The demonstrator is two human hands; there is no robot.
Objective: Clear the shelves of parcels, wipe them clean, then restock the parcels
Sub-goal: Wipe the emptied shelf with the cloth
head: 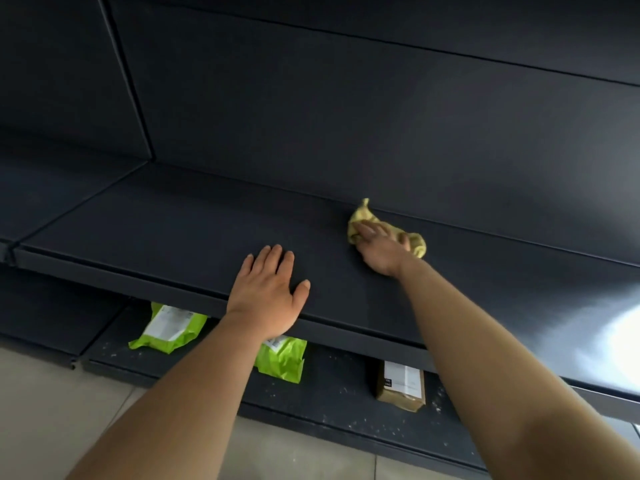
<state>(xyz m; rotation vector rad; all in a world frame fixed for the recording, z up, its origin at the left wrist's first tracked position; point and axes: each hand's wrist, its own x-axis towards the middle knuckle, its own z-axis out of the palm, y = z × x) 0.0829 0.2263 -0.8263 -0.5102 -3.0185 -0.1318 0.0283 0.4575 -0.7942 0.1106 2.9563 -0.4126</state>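
A dark metal shelf (173,233) runs across the view with no parcels on it. My left hand (268,292) lies flat on the shelf near its front edge, fingers straight and spread. Further back and to the right, my right hand (377,245) presses a crumpled yellow cloth (360,216) against the shelf close to the back panel, fingers laid over it. On the bottom shelf (329,400) below lie two bright green parcels (169,329) (284,358) and one brown parcel (401,386) with a white label. My left forearm partly hides the second green parcel.
The dark back panel (346,116) rises behind the shelf. A neighbouring shelf bay (52,188) joins on the left. The bottom shelf shows pale specks of dust. Beige floor tiles (52,410) lie in front. A bright glare sits on the shelf at the right (620,341).
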